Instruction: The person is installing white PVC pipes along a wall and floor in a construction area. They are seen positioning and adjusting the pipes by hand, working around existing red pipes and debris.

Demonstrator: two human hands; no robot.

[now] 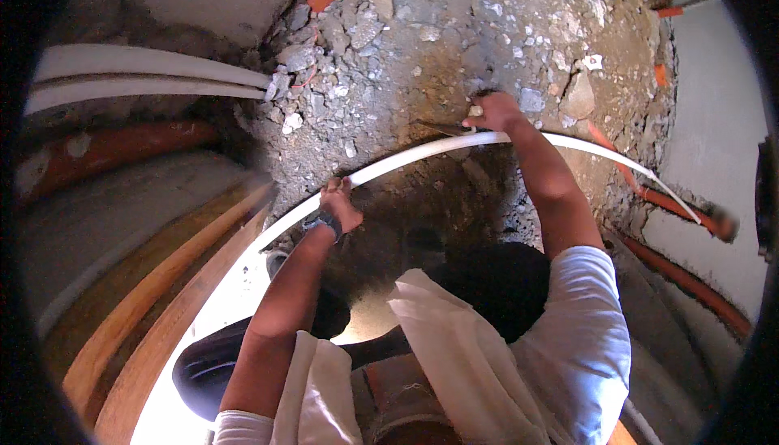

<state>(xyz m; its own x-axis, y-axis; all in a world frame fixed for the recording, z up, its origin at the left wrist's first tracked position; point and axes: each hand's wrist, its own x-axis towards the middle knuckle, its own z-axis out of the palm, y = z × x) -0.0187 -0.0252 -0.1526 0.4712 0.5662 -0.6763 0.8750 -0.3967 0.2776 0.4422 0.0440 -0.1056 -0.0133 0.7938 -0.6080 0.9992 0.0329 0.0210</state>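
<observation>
A long white pipe [418, 153] runs across in front of me, from the lower left to the right wall. My left hand [341, 206] is closed on it left of centre, fingers curled over its far side. Farther off and to the right, my right hand [492, 112] is closed just beyond the pipe, low over the rubble. From its fingers a thin, dark, blade-like tool [442, 128] points left, lying close along the pipe. Something small and pale [475, 111] shows at the fingers; its kind is unclear.
Broken stone and dirt [389, 64] cover the ground. Two white pipes [154, 72] and a thick orange pipe [122, 153] lie at the left, above wooden boards [154, 307]. Orange pipes [686, 206] stand by the grey right wall [714, 104]. A flat stone [578, 96] lies right of my right hand.
</observation>
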